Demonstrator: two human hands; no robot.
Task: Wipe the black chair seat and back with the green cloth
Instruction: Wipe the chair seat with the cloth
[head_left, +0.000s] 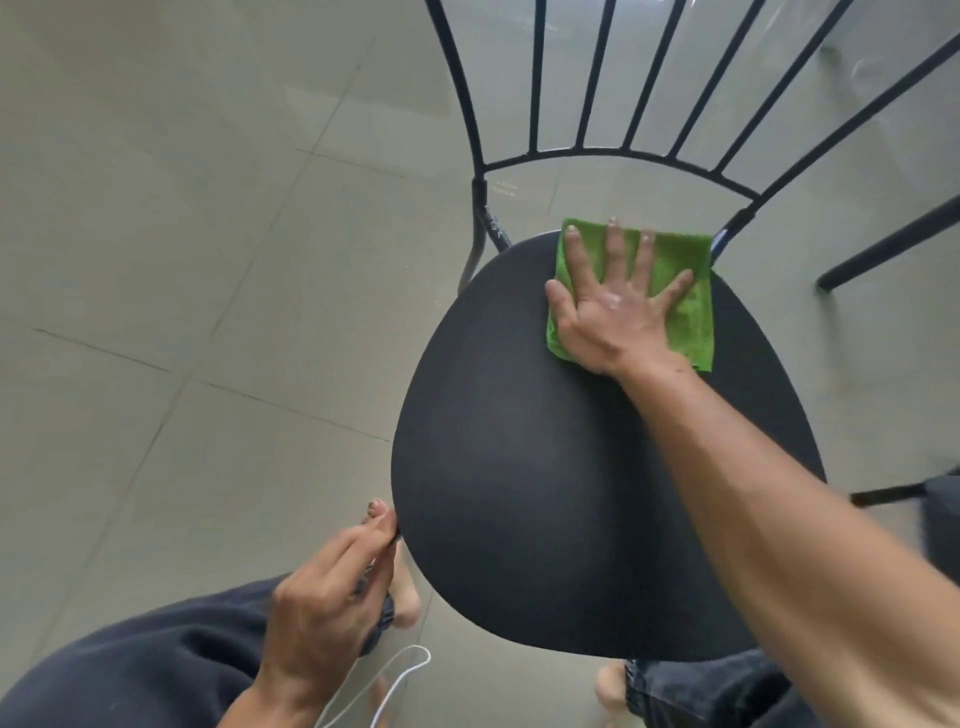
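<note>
The chair (597, 467) stood on a grey tiled floor (156, 260), its black seat (545, 493) facing the camera and its barred back (613, 104) at the far side. The green cloth (685, 306) lay flat on the far right part of the seat, just short of the back's lower rail. The right hand (613, 306) was pressed palm-down on the cloth with fingers spread wide, not clenched; the cloth showed beyond the fingertips and to the right of the hand. The left hand (327, 597) was at the near left rim of the seat, fingers curled, with its fingertips touching the edge; whether it gripped the rim could not be determined. A white cord (400, 675) hung below that hand. Dark trouser legs and bare feet were visible beneath the near edge of the seat.
</note>
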